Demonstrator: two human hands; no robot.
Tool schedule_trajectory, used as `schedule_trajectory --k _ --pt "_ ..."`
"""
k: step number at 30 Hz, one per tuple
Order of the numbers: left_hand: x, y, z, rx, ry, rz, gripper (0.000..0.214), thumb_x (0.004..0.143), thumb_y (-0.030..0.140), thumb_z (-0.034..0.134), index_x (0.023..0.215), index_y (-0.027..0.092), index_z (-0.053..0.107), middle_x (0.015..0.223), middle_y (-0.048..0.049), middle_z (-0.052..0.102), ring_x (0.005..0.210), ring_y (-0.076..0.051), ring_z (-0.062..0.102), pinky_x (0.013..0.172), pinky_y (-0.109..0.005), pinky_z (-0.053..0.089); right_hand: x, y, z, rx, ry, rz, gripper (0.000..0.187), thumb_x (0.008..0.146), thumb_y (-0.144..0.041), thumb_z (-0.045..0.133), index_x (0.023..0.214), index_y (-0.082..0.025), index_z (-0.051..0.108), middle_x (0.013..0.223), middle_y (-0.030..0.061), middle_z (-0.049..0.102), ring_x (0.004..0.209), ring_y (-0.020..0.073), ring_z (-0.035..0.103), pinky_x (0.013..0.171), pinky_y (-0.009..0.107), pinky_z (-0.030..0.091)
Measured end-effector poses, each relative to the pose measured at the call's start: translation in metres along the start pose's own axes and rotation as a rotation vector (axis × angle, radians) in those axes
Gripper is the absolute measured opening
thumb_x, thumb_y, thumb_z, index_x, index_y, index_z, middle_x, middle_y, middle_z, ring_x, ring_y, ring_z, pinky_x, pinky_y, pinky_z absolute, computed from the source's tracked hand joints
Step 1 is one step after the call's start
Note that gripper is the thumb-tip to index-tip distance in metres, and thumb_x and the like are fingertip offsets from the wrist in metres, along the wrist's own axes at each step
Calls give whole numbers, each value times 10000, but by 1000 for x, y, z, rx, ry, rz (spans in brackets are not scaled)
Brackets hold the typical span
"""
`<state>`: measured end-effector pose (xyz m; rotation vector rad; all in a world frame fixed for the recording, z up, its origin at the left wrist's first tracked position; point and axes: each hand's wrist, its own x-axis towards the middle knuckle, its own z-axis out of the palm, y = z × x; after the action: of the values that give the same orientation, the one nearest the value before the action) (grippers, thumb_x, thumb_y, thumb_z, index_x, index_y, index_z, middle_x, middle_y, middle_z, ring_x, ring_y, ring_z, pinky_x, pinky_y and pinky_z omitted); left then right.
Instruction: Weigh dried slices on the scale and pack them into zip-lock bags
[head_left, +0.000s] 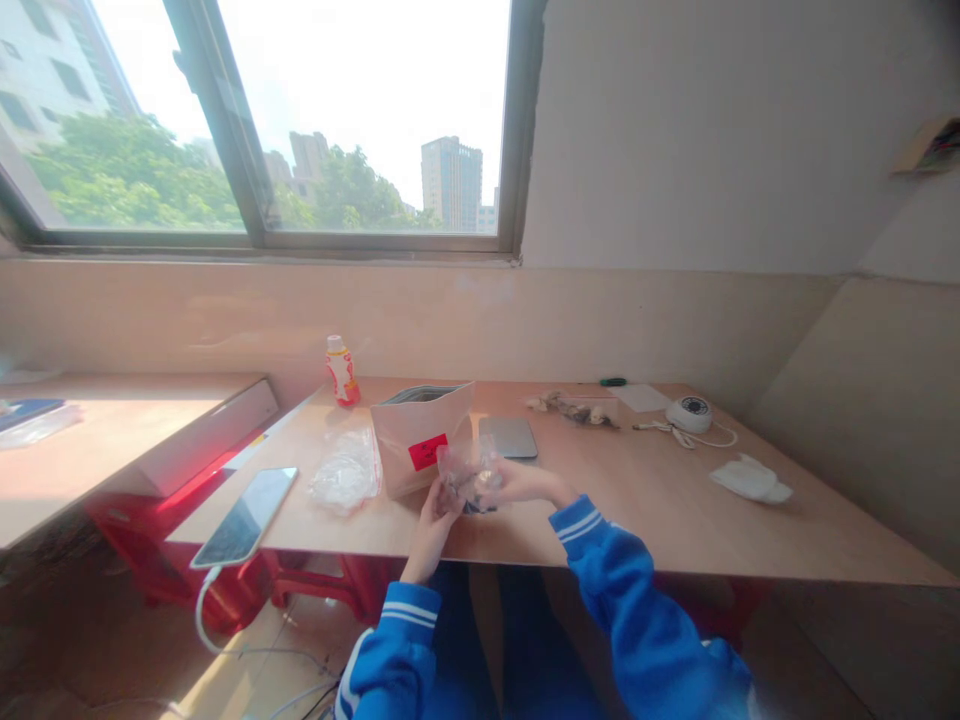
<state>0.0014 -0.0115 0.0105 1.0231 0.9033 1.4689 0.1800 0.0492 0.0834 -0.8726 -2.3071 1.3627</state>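
Near the front edge of the table, a small clear plastic bag with dark and brownish pieces in it is held between my two hands. My left hand grips its lower left side. On the right side, my right hand has its fingers closed on the bag; what the fingertips touch inside is too blurred to tell. Just behind my left hand stands a white pouch with a red label, its top open. A flat silver device, perhaps a small scale, lies behind the clear bag.
Left of the pouch lie clear plastic bags, a cabled phone and a drink bottle. To the right are bagged brownish pieces, white paper, a green-handled tool, a dome camera and crumpled white material.
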Motion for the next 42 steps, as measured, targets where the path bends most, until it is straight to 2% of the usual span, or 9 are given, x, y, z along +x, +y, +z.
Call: schedule_trajectory --k 10,16,20,25,29,33,35,37,42 --pt "2 -6 -5 -60 -20 -55 567 725 392 656 1239 210 499 1263 -110 561 1121 -275 544 804 -346 518 -4 6 3 201 -130 -15 661 628 -320 764 1207 -172 481 989 47 600 865 150 576 763 284 487" --pt "0 -1 -3 -39 -10 -75 531 730 423 643 1200 202 530 1215 -110 579 1058 -265 570 734 -319 530 1 18 5 159 147 -63 376 706 -417 686 950 -134 643 840 55 655 697 144 596 649 274 499" --pt "-1 3 -1 -39 4 -87 509 730 430 644 1172 200 542 1219 -105 567 1037 -259 575 729 -323 529 0 15 8 135 263 -68 328 703 -407 682 881 -131 681 835 68 679 663 149 607 620 277 499" --pt "-1 4 0 -36 -4 -91 543 721 428 655 1194 193 527 1193 -113 579 1038 -265 572 706 -320 531 -16 -17 -9 87 362 -54 252 720 -359 666 853 -148 701 838 67 697 762 192 647 710 321 512" --pt "-1 3 0 -42 12 -97 550 716 425 662 1196 191 528 1202 -118 579 1065 -271 560 688 -304 526 -23 -57 -34 -72 576 -132 170 767 -294 622 867 -177 697 904 60 695 817 180 640 759 303 495" --pt "-2 3 1 -21 36 -114 518 695 420 683 1132 170 559 1207 -126 579 1040 -274 572 684 -308 525 4 -94 -44 -140 892 -336 173 833 -296 557 940 -203 657 929 34 677 788 143 619 762 277 486" --pt "-2 3 1 -9 38 -113 516 690 429 685 1114 161 564 1188 -129 591 1023 -278 581 684 -318 526 28 -107 -42 -158 977 -453 181 860 -299 523 959 -204 641 973 38 658 815 138 609 780 271 481" --pt "-3 4 2 -5 26 -113 523 693 442 678 1116 158 562 1161 -130 608 1010 -281 588 689 -330 527 53 -113 -38 -167 973 -531 198 881 -310 494 967 -201 635 1011 48 639 870 144 603 796 270 478" --pt "-3 4 1 4 5 -116 519 715 442 658 1152 185 545 1175 -125 598 1043 -289 572 702 -350 532 83 -104 -27 -234 766 -619 220 906 -284 458 935 -205 661 1002 47 660 985 154 589 874 287 454"
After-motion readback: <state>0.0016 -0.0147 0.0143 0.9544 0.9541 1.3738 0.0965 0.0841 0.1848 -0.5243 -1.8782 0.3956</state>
